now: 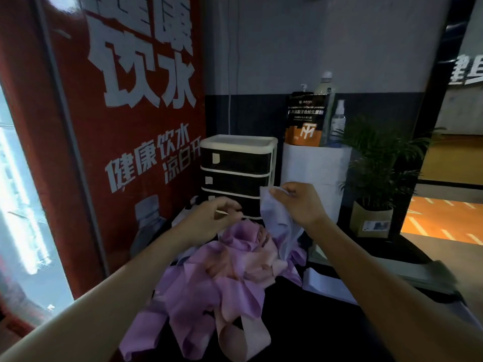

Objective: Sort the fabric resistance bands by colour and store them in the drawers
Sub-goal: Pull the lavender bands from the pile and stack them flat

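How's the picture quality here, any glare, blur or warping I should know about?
Head view: the window at the left edge is blown out; the band pile sits in dim light; both hands look soft with motion blur; wide-angle bending curves the red poster.

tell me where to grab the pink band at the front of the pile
Grip the pink band at the open loop nearest you, coming from the front and above. The loop stands up clear of the purple bands, so fingers can pinch one wall without dragging the rest.

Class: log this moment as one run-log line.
right hand: grips pale lilac band | left hand: at bottom drawer | pile: unsorted
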